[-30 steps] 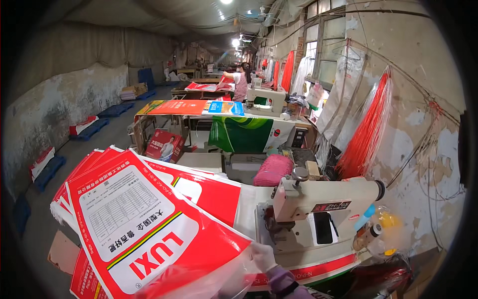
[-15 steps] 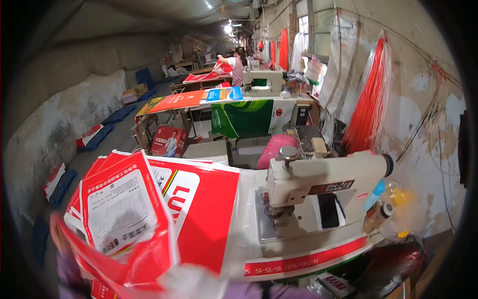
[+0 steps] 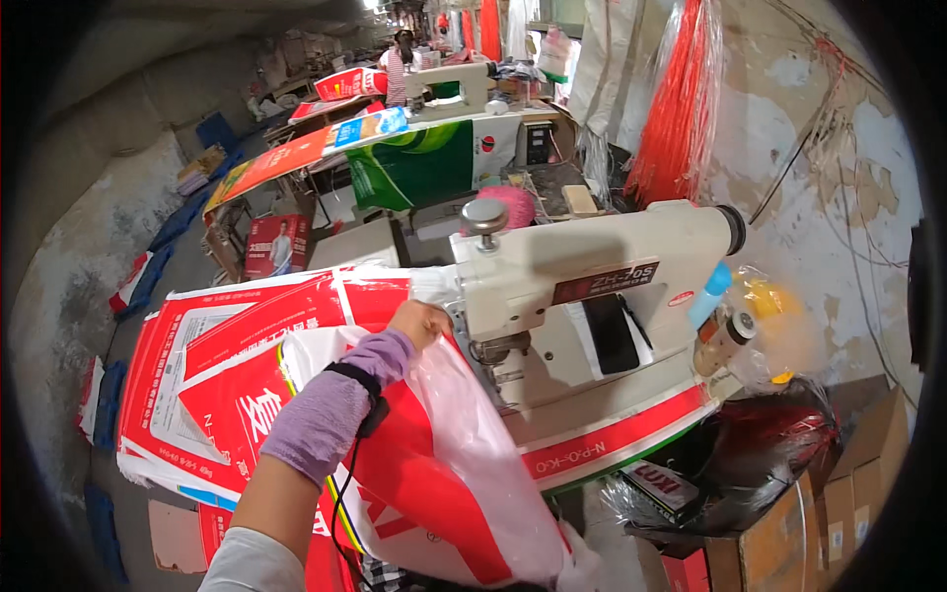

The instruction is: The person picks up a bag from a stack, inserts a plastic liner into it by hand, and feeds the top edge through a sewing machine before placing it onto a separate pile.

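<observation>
My left hand (image 3: 422, 322) is closed on the upper edge of a red and white woven sack (image 3: 409, 434), close to the needle area of the sewing machine (image 3: 592, 266). The sack slopes from that hand toward the lower edge of the picture, its whitish side facing the machine. A purple sleeve cover (image 3: 340, 405) and a dark wrist strap with a cord are on my left arm. Under and beyond the arm lies a stack of flat red and white sacks (image 3: 163, 385). My right hand is out of view.
A phone (image 3: 612, 333) lies on the machine bed, with a thread spool (image 3: 725, 343) to its right. Cardboard boxes (image 3: 779, 523) and a black plastic bag (image 3: 760, 424) stand lower right. Red strands (image 3: 674, 118) hang on the wall. Farther off, a person (image 3: 397, 74) works at another table.
My left hand has gone from the stack's left side to beside the needle area, bringing a sack's edge along. My right sleeve has left the picture, and the view has shifted.
</observation>
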`<state>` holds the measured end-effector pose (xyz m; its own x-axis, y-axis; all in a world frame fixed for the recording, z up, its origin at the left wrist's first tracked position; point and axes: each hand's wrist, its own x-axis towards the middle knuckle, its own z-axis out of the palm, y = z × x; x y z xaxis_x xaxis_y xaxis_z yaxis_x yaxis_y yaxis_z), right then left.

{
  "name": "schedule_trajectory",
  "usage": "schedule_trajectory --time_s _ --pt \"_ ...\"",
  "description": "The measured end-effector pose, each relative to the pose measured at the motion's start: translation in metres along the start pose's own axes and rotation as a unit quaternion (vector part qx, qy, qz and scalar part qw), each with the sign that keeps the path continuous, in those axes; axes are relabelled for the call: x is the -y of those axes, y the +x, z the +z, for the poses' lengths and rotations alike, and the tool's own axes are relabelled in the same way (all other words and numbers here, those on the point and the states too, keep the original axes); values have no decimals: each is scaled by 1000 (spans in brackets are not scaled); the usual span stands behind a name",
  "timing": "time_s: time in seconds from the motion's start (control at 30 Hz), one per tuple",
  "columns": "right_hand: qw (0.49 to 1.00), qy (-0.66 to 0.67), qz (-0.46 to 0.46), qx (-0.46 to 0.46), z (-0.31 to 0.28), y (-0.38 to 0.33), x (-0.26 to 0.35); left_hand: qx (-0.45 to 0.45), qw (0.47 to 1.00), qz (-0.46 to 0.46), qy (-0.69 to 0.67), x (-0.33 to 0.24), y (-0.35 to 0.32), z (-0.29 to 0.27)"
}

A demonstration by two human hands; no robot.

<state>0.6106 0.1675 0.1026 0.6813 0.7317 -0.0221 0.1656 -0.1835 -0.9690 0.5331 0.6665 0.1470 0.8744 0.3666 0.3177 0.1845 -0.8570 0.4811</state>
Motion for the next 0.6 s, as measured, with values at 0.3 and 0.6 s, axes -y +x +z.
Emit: schedule_trajectory --time_s 0.3,0.6 --pt "972 106 160 133 -26 -46 -97 90 972 92 195 -28 -4 48" --pt "989 -76 -44 116 36 32 -39 93 858 117 491 -109 2 43"
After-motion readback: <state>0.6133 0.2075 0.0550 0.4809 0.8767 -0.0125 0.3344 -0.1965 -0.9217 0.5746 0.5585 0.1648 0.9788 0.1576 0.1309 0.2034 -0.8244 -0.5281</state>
